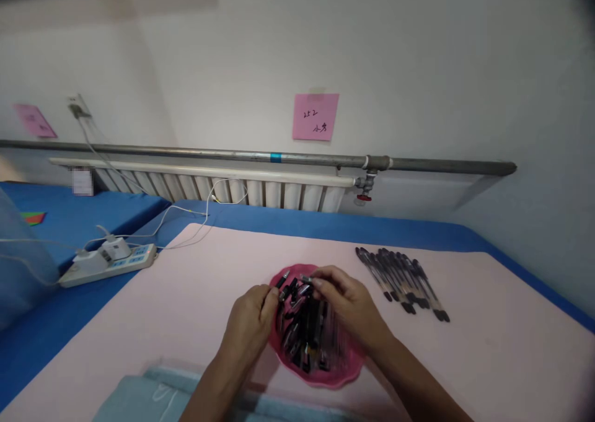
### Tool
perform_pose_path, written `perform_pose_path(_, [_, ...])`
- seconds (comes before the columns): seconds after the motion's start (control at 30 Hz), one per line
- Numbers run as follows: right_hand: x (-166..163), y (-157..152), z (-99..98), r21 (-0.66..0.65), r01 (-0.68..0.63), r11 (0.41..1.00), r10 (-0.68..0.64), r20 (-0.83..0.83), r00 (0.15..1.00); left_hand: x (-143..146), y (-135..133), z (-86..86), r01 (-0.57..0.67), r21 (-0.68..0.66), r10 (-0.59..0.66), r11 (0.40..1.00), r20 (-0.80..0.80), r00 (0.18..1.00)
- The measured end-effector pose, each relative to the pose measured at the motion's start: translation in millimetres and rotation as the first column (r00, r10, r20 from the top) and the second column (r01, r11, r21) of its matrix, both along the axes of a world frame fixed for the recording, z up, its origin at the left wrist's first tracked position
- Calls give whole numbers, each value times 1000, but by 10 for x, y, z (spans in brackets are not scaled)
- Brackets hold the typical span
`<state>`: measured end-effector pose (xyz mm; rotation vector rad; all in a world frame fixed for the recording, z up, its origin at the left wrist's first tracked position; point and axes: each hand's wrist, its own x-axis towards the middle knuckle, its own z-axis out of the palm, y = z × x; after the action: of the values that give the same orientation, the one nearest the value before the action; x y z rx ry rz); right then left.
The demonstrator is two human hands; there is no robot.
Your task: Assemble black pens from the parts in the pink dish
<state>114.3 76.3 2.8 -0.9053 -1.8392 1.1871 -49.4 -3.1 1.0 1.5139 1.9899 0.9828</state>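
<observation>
Both our hands work over a pink dish of pen parts on the bench.

At nine o'clock a white power strip point(108, 262) lies on the blue cover. Our left hand point(251, 323) has its grip pinched on a small dark pen part point(282, 281) at the dish's ten o'clock. The pink dish point(346, 372), heaped with black pen parts point(304, 332), sits centre. Our right hand point(346, 301) pinches a slim pen piece point(307, 279) above it. At two o'clock, assembled pens point(402, 279) lie in a row.
</observation>
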Motion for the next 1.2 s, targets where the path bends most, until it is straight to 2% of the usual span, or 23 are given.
perform_pose_path(0.07, [41, 57, 41, -151, 38, 988, -56, -115, 992, 28, -12, 10, 69, 0, -69, 998, 6, 998])
perform_pose_path(0.2, [89, 106, 71, -215, 15, 976, -51, -164, 985, 59, -32, 24, 149, -5, -149, 989, -17, 989])
perform_pose_path(0.4, [80, 67, 98, -212, -21, 977, -6, -126, 992, 51, -46, 24, 180, -3, -180, 984, -53, 982])
perform_pose_path(0.6, [148, 113, 149, -74, 122, 990, -126, -53, 991, 53, -41, 30, 203, 20, -202, 979, -51, 978])
perform_pose_path(0.83, [122, 50, 182, -35, -56, 998, 58, 41, 997, 70, -49, 34, 210, 29, -208, 977, -39, 977])
perform_pose_path(0.93, [73, -6, 163, -76, -87, 993, 90, 36, 995, 76, -58, 63, 220, 44, -222, 974, 53, 974])
perform_pose_path(1.03, [11, -61, 117, -139, -70, 988, 64, -47, 997, 86, -74, 92, 224, 62, -232, 973, 211, 950])
perform_pose_path(1.2, [-75, -123, 106, -282, -47, 958, -13, -210, 978, 131, -84, 81, 200, 93, -220, 975, 473, 853])
